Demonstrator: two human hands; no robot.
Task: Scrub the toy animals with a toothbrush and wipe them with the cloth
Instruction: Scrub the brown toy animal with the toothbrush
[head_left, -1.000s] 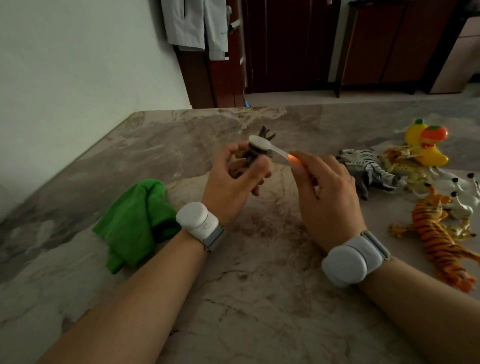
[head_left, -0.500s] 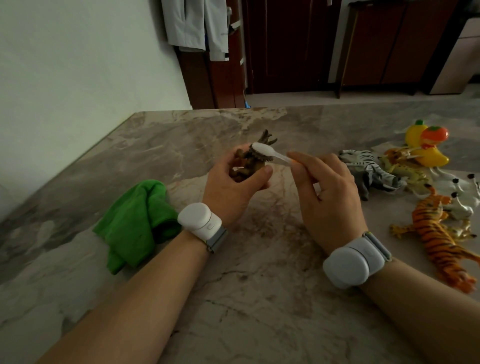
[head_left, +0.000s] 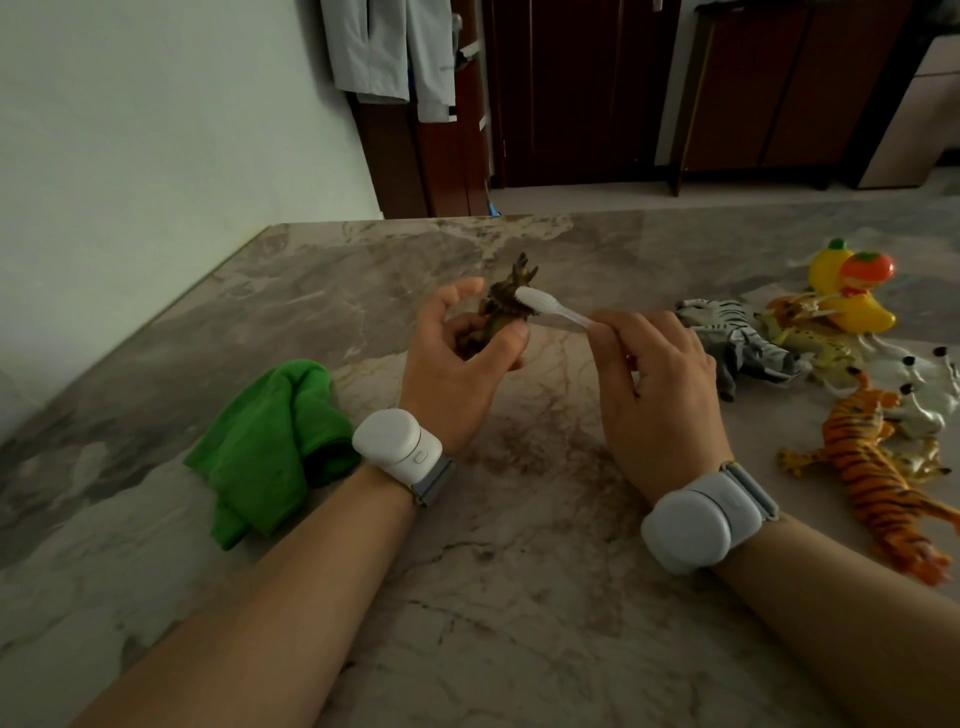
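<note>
My left hand (head_left: 457, 374) holds a small brown toy animal (head_left: 501, 309) above the marble table (head_left: 519, 597), thumb and fingers curled round its body. My right hand (head_left: 660, 384) pinches the handle of a white toothbrush (head_left: 550, 306), whose head lies against the toy's upper side. A crumpled green cloth (head_left: 270, 441) lies on the table left of my left wrist. More toy animals lie at the right: a zebra (head_left: 727, 322), a grey animal (head_left: 753, 358), a tiger (head_left: 878, 473) and a white one (head_left: 924, 395).
Yellow and orange toy fruit (head_left: 852, 291) sits at the far right of the table. The white wall runs along the table's left edge. Dark wooden cabinets (head_left: 597, 88) and hanging clothes (head_left: 395, 52) stand beyond the far edge.
The toothbrush head slid a little along the brown toy's upper side. My left hand turned the toy slightly. The cloth and the other toys stayed put.
</note>
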